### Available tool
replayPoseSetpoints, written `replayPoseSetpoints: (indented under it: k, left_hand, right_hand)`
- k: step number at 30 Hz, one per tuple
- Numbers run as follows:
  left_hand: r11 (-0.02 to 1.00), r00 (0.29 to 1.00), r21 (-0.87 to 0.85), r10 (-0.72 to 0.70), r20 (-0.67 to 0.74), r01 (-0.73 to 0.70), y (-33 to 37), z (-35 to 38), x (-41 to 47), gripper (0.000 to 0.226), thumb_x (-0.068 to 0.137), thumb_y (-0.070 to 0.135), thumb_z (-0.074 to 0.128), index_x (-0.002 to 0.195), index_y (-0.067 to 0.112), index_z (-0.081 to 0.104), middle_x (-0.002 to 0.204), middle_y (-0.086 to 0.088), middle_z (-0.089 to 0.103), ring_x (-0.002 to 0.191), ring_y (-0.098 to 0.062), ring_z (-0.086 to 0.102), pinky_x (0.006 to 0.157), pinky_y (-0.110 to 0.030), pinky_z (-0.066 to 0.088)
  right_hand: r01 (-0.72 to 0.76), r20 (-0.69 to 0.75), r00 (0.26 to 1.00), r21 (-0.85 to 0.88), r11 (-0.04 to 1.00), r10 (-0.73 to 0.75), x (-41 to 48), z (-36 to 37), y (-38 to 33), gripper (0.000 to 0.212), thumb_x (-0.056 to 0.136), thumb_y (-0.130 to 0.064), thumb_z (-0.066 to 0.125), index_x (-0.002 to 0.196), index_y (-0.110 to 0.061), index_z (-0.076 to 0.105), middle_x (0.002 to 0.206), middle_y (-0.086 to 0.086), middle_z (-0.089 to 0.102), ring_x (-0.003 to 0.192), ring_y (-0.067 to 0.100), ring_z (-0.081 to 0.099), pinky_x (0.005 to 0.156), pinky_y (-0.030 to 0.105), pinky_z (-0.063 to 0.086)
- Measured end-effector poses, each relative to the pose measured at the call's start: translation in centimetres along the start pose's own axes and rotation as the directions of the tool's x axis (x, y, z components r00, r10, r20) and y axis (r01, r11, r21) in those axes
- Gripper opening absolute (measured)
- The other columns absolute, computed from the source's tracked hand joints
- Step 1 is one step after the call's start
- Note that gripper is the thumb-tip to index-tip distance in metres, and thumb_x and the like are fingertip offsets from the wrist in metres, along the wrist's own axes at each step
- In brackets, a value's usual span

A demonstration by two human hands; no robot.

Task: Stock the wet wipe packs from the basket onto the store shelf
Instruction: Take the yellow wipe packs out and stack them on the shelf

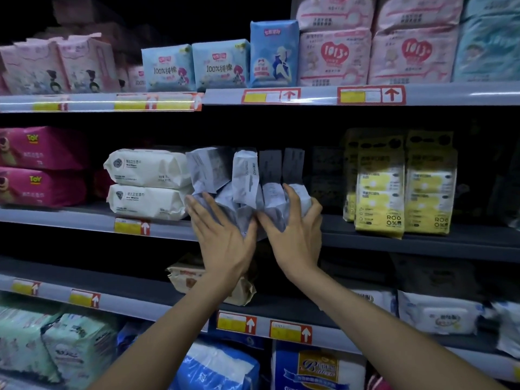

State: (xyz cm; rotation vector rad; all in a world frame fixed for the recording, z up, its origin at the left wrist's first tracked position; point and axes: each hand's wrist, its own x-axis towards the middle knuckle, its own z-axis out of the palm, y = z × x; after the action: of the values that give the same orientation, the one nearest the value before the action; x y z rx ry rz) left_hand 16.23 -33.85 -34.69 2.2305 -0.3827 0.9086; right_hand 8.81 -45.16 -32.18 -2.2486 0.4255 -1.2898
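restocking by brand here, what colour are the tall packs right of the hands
The tall packs are pale yellow with dark tops; the head view shows them.

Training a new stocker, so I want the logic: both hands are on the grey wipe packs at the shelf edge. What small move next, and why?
Probably ease the grey packs further back and straighten them. They lean at mixed angles near the front of the shelf, between the white stacked packs and the yellow packs. The left hand presses flat; the right hand grips them.
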Motion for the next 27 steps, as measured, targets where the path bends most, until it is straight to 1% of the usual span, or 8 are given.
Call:
replayPoseSetpoints:
  k: [5,12,14,18,20,22,25,27]
  left_hand:
    - [1.0,0.999,0.014,0.0,-0.045,0.0,-0.4,1.3,1.4,0.106,0.095,0.072,0.023,0.159,0.0,-0.02,0.165,-0.033,-0.021,0.157,-0.046,-0.015,0.128,-0.056,0.007]
    - [0.998,0.999,0.046,-0.035,-0.041,0.037,-0.7,1.8,2.0,0.106,0.096,0.075,0.019,0.159,-0.002,-0.017,0.167,-0.032,-0.014,0.158,-0.046,-0.008,0.128,-0.057,0.012]
    - [0.996,0.999,0.079,-0.043,-0.007,0.043,-0.6,1.1,1.6,0.108,0.094,0.078,0.017,0.16,0.0,-0.017,0.168,-0.031,-0.015,0.158,-0.044,-0.007,0.128,-0.056,0.01]
    - [0.99,0.994,0.133,-0.059,0.09,0.047,-0.6,-1.1,0.7,0.108,0.09,0.079,0.015,0.16,0.006,-0.022,0.168,-0.026,-0.022,0.159,-0.04,-0.012,0.128,-0.055,0.002]
    - [0.988,0.992,0.143,-0.079,0.102,0.064,-0.4,-1.9,0.1,0.106,0.096,0.078,0.024,0.161,0.007,-0.022,0.168,-0.023,-0.023,0.158,-0.041,-0.011,0.127,-0.058,0.001]
    - [0.986,0.993,0.148,-0.086,0.085,0.073,-0.2,-2.4,-0.7,0.105,0.099,0.075,0.026,0.16,0.006,-0.022,0.169,-0.022,-0.023,0.158,-0.042,-0.011,0.126,-0.06,0.001]
    - [0.987,1.0,0.161,-0.016,0.016,0.013,0.1,-2.2,-1.8,0.101,0.099,0.074,0.02,0.161,0.004,-0.019,0.168,-0.024,-0.023,0.158,-0.038,-0.017,0.125,-0.059,-0.002]
    - [0.988,1.0,0.157,-0.009,0.03,0.004,0.3,-1.7,-1.7,0.1,0.098,0.073,0.015,0.162,0.002,-0.015,0.167,-0.026,-0.024,0.157,-0.038,-0.02,0.126,-0.058,-0.003]
  right_hand:
    - [-0.065,-0.037,0.997,0.003,0.998,0.065,0.9,2.4,-1.1,0.072,0.088,-0.072,0.056,0.149,-0.047,0.027,0.151,0.009,0.025,0.134,0.031,0.037,0.106,0.049,0.044]
    - [-0.101,-0.024,0.995,-0.044,0.994,0.1,1.7,3.4,-1.5,0.073,0.089,-0.07,0.055,0.151,-0.04,0.031,0.154,0.012,0.024,0.136,0.035,0.036,0.11,0.05,0.039]
    - [-0.109,0.033,0.993,-0.028,0.994,0.11,1.7,2.8,-1.6,0.078,0.088,-0.072,0.055,0.153,-0.041,0.024,0.154,0.012,0.022,0.135,0.037,0.037,0.11,0.05,0.039]
    - [-0.051,0.173,0.985,0.125,0.991,0.029,1.1,0.4,-0.7,0.096,0.086,-0.08,0.051,0.156,-0.051,-0.008,0.163,0.007,0.012,0.14,0.036,0.038,0.101,0.051,0.05]
    - [-0.029,0.184,0.983,0.225,0.974,-0.013,0.2,-1.1,0.1,0.101,0.09,-0.074,0.053,0.156,-0.048,-0.019,0.17,0.0,0.006,0.147,0.031,0.035,0.099,0.047,0.052]
    - [-0.047,0.211,0.978,0.234,0.971,-0.003,-0.3,-1.9,0.9,0.102,0.094,-0.066,0.053,0.157,-0.04,-0.024,0.172,-0.003,0.004,0.15,0.027,0.034,0.099,0.041,0.049]
    - [-0.118,0.278,0.959,0.208,0.971,0.057,-0.2,-2.4,1.1,0.102,0.096,-0.066,0.051,0.161,-0.029,-0.019,0.171,0.0,0.01,0.15,0.027,0.033,0.104,0.037,0.044]
    - [-0.149,0.276,0.956,0.185,0.971,0.094,0.0,-2.3,0.5,0.099,0.096,-0.067,0.05,0.164,-0.022,-0.007,0.17,0.003,0.02,0.149,0.028,0.036,0.106,0.037,0.042]
